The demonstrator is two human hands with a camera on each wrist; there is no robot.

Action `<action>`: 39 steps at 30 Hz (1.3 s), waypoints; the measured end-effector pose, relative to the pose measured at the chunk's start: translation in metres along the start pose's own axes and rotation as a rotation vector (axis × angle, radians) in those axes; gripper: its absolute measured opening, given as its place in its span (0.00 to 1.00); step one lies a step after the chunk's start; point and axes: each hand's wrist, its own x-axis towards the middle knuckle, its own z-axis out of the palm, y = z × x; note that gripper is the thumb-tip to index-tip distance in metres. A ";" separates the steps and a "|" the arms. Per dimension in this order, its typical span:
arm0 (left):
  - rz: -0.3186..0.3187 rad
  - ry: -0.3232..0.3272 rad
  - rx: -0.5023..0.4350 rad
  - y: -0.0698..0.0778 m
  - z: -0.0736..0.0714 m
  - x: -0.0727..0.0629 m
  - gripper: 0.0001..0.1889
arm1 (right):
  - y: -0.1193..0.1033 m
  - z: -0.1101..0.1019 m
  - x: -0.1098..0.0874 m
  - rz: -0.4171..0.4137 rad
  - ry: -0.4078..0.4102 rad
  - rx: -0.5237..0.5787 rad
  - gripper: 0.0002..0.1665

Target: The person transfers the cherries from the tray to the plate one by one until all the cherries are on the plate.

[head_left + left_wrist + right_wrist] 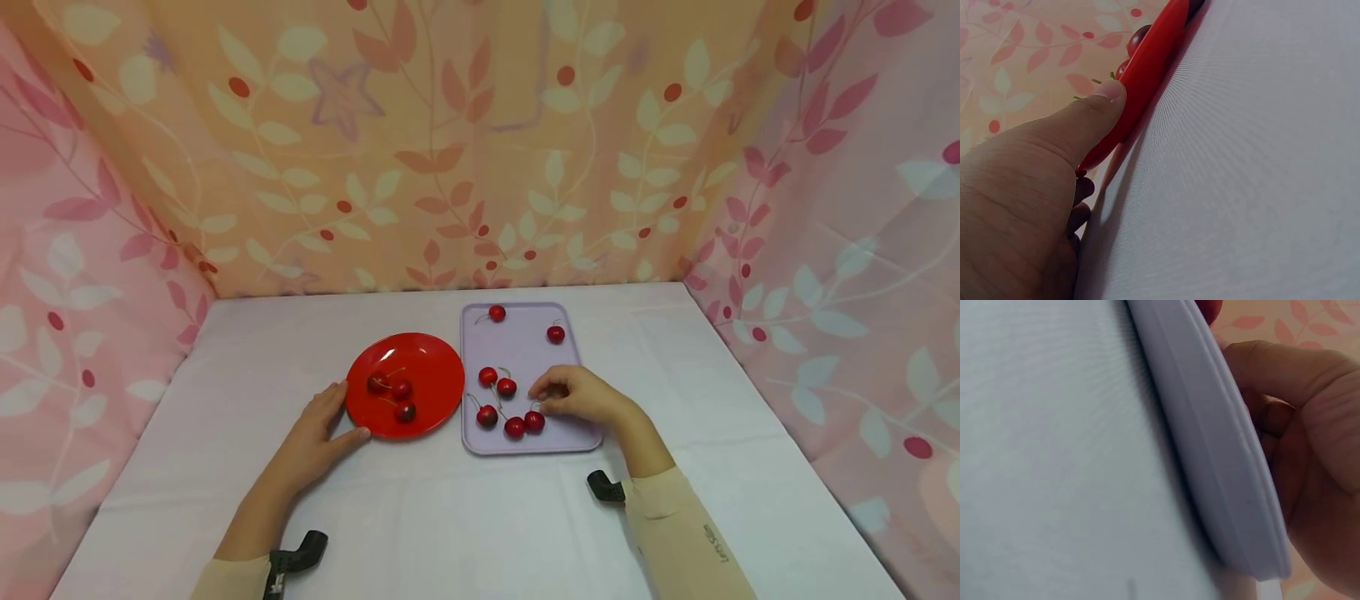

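On the left, my left hand (322, 433) holds the edge of a red plate (438, 408). Its thumb (1094, 106) lies against the rim in the left wrist view, with the other fingers partly hidden beyond it. Three cherries (402, 388) with stems lie on the plate. Over the right side of a lilac tray (517, 342) is my right hand (581, 393), thumb and forefinger apart beside the stem of the nearest cherry (535, 422). The right wrist view shows the tray's side wall (1210, 444) covering part of that hand's fingers.
Several more cherries lie on the tray, including one at the far left (497, 313) and one at the far right (555, 334). Plate and tray sit side by side on a white tablecloth (450, 517). Patterned curtains (465, 150) enclose the table's back and sides.
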 end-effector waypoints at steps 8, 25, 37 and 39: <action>0.014 0.014 0.017 -0.001 0.002 0.000 0.52 | 0.004 0.001 0.001 -0.054 -0.017 -0.058 0.10; 0.024 0.012 0.010 0.001 0.003 -0.001 0.52 | 0.002 -0.001 -0.004 -0.019 -0.033 0.000 0.05; 0.019 0.033 0.011 -0.002 0.003 -0.005 0.51 | 0.003 -0.004 -0.003 -0.012 -0.009 0.159 0.06; 0.020 0.030 0.005 -0.002 0.004 -0.004 0.51 | 0.003 -0.006 -0.004 -0.014 0.012 0.174 0.05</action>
